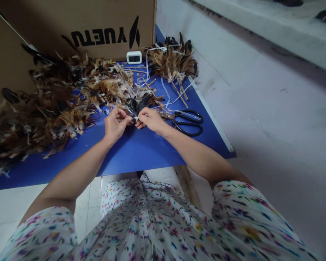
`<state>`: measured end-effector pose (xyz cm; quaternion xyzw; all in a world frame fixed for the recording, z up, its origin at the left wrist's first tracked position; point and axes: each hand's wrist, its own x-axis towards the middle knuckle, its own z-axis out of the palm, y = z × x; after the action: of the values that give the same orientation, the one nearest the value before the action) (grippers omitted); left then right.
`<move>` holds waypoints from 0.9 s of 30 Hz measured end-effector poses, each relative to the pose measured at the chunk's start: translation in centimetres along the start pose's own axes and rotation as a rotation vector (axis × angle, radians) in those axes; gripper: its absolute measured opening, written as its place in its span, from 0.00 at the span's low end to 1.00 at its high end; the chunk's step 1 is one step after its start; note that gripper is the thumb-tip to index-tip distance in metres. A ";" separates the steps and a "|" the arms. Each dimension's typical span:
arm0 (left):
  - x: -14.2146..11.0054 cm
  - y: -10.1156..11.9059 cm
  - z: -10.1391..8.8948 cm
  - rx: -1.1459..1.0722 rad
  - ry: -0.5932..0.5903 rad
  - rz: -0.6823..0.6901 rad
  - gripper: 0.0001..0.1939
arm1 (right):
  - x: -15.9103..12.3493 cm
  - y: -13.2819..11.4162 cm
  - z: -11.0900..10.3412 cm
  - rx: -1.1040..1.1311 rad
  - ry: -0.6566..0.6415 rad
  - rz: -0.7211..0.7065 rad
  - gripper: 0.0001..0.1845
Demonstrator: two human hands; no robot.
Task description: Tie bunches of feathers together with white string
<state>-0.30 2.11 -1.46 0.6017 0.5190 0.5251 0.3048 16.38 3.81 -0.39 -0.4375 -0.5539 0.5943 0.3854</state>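
My left hand [116, 124] is closed, thumb and fingertips pinched at the pale base of some dark feathers [144, 103]. Close against it, my right hand [151, 120] pinches the same spot from the other side. A small whitish bit [136, 118] shows between the fingertips; whether it is quill or string I cannot tell. The dark feathers point away from me, beyond the fingers. Just right of my right hand lie scissors [188, 123] with black handles, their blades partly behind the hand. A thin white ribbon [167, 95] runs over the table near them.
Loose brown and black feathers [70, 105] cover the left and back of the blue table [141, 148]. A feather bundle [174, 61] with thin sticks [180, 92] lies at back right. Behind stand a white digital clock [134, 57] and a cardboard box [105, 21]. A wall [250, 98] borders the right.
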 end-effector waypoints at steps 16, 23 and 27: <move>-0.6 1.1 -0.5 0.333 -0.024 0.239 0.06 | -1.5 -0.9 -1.4 -0.440 0.012 -0.252 0.05; -0.2 0.4 0.0 -0.168 -0.211 -0.184 0.13 | -1.0 -0.1 -1.6 -0.500 0.100 -0.444 0.01; -0.2 1.4 -0.2 -0.337 -0.309 -0.342 0.23 | -0.9 0.0 -1.8 -0.570 0.114 -0.534 0.01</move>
<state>-0.06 1.55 -0.22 0.5193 0.4658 0.4468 0.5601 18.35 3.57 -0.32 -0.3995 -0.7687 0.2703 0.4199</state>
